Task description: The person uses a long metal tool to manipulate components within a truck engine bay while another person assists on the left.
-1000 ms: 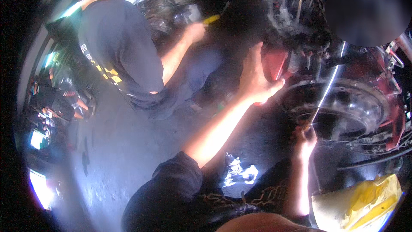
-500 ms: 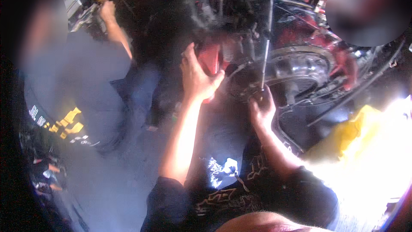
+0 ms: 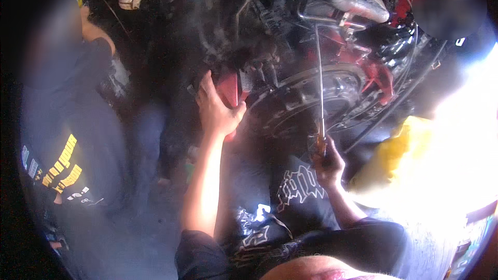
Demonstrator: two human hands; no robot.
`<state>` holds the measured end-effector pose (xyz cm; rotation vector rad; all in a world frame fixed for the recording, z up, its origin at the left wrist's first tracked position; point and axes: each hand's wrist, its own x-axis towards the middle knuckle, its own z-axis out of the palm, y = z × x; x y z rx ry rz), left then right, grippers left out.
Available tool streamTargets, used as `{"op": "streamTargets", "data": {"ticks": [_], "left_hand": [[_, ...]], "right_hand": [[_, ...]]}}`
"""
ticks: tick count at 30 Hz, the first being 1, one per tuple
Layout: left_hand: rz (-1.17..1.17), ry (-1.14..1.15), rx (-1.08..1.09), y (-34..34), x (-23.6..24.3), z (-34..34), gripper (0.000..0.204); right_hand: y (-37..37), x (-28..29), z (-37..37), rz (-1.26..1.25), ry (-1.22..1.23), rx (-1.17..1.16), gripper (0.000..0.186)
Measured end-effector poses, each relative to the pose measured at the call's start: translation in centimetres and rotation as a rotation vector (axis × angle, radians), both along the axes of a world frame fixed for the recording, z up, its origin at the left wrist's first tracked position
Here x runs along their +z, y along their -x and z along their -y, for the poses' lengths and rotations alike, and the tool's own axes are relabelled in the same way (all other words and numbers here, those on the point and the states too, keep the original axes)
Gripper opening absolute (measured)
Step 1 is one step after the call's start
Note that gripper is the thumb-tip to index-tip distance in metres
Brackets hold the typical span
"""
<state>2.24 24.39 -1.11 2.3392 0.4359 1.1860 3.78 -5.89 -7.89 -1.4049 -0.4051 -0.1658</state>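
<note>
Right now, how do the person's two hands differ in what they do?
The left hand lies open with its palm pressed on a red panel; the right hand is closed round the handle of a long thin metal rod. The left sits higher, the right lower. Both are bare and reach toward the dark round wheel hub.

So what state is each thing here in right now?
Left hand: pressed flat on the red part, not gripping.
Right hand: closed on the long rod.
Long rod: upright, reaching up into the engine.
Round metal housing: exposed.
Yellow cloth: crumpled.
</note>
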Motion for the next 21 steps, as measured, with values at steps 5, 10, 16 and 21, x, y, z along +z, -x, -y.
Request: {"op": "streamTargets", "data": {"ticks": [5, 10, 16, 21], "left_hand": [[0.007, 0.003, -0.025, 0.0, -0.1, -0.3, 0.105], [0.026, -0.006, -0.035, -0.2, -0.1, 0.1, 0.105], [-0.001, -0.029, 0.008, -0.1, -0.2, -0.2, 0.103], [0.026, 0.011, -0.004, -0.3, -0.3, -0.1, 0.102]], "right_hand": [[-2.7, 4.4, 1.9, 0.107, 0.139, -0.026, 0.057], [-4.5, 9.5, 3.3, 0.131, 0.427, -0.263, 0.054], [-5.8, 10.3, 4.2, 0.16, 0.243, 0.012, 0.053], [-7.4, 10.0, 0.2, -0.048, 0.131, 0.136, 0.064]]}}
